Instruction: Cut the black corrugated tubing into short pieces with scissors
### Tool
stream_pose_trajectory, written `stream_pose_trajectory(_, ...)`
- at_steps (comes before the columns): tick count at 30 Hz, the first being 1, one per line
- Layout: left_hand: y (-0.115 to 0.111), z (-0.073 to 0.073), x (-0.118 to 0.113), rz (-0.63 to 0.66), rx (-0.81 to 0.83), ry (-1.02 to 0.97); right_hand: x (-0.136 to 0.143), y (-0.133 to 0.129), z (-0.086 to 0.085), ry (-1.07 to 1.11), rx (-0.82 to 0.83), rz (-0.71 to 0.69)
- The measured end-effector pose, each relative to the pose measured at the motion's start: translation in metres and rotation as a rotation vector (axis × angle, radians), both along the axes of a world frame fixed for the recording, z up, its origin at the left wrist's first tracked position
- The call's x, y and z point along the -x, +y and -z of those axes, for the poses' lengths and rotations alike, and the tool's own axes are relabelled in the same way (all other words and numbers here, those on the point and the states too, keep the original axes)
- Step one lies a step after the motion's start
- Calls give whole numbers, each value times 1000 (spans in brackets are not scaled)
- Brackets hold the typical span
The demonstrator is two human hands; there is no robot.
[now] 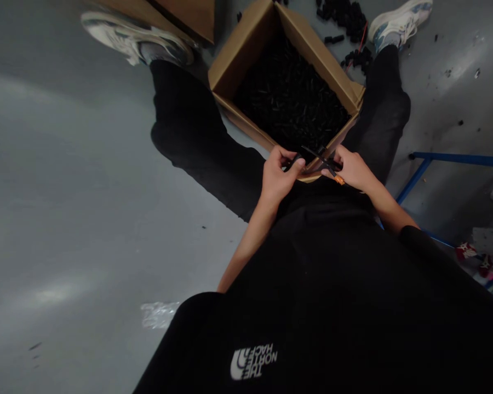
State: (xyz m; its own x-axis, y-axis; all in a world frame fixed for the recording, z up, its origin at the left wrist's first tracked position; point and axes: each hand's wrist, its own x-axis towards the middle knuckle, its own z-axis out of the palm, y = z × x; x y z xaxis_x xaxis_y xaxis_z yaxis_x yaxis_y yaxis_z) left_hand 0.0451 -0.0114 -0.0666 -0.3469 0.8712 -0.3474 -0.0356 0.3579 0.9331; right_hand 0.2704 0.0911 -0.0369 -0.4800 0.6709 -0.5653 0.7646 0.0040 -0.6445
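Nearest the camera: black fabric top [320, 284] with white lettering, slack and matte, filling the lower part of the view. Beyond the hem: black trousers [205, 131], legs spread wide. Between the legs, close to the waist: both hands, just above the near corner of an open brown cardboard box [238, 52].

Left hand [277, 178]: thumb and fingers pinched on a small black piece [297, 159], mostly covered by the fingertips. Right hand [351, 168]: fingers closed around a slender black tool with an orange part [339, 179], narrow end directed up and left, near the left fingertips. Cannot tell whether tool and piece touch.

Box: straight walls, thin edges, flap folded outward at the near side. Inside, well below the rim: a dense heap of small black pieces [291, 93], short, slim and faintly glossy. Little room between the box's right wall and the right leg; more beside the left leg, over smooth grey floor [66, 191] with soft reflections. Crumpled clear plastic film [160, 314] flat on the floor, left of the top.

Farther out: white and blue-grey shoes [119, 33] at the trouser ends, loose black pieces [345, 19] with a thin red strand beyond the box, brown cardboard [193, 16] at upper left. To the right: blue tubular frame [460, 158], with red shoes [466, 251] beyond.
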Motion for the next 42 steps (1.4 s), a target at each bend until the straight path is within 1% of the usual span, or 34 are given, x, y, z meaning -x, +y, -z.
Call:
stream_pose_trajectory(2,2,0,4,16,10,-247,-7,1,6,56,40,14)
stream_pose_trajectory(4,4,-2,8,14,51,-491,-11,1,11,186,114,64)
stream_pose_trajectory(5,5,-3,10,5,71,-590,-12,0,14,264,180,94)
stream_pose_trajectory(7,6,-4,15,-32,86,-732,-10,0,17,411,384,142)
stream_pose_trajectory(9,6,-4,22,-75,81,-796,-2,1,18,514,636,178)
stream_pose_trajectory(11,6,-1,27,-123,73,-800,11,3,19,593,868,246)
stream_pose_trajectory(13,6,2,30,-165,55,-778,24,5,20,638,1017,339)
stream_pose_trajectory(14,6,4,31,-180,45,-763,30,5,21,648,1048,380)
stream_pose_trajectory(16,7,6,33,-195,29,-728,37,5,22,667,1029,429)
stream_pose_trajectory(20,10,6,35,-176,-1,-673,37,3,25,683,956,431)
stream_pose_trajectory(23,11,5,36,-151,-22,-660,32,4,29,712,954,425)
stream_pose_trajectory(30,13,6,36,-69,-91,-603,27,4,35,869,1123,342)
stream_pose_trajectory(33,14,1,36,-52,-115,-626,27,-1,37,956,1242,280)
stream_pose_trajectory(35,16,-4,34,-11,-97,-645,27,-4,36,1028,1288,244)
stream_pose_trajectory(39,19,-17,27,117,-33,-698,28,-7,34,1094,1335,226)
stream_pose_trajectory(42,23,-24,22,152,-19,-758,29,-9,36,1076,1329,191)
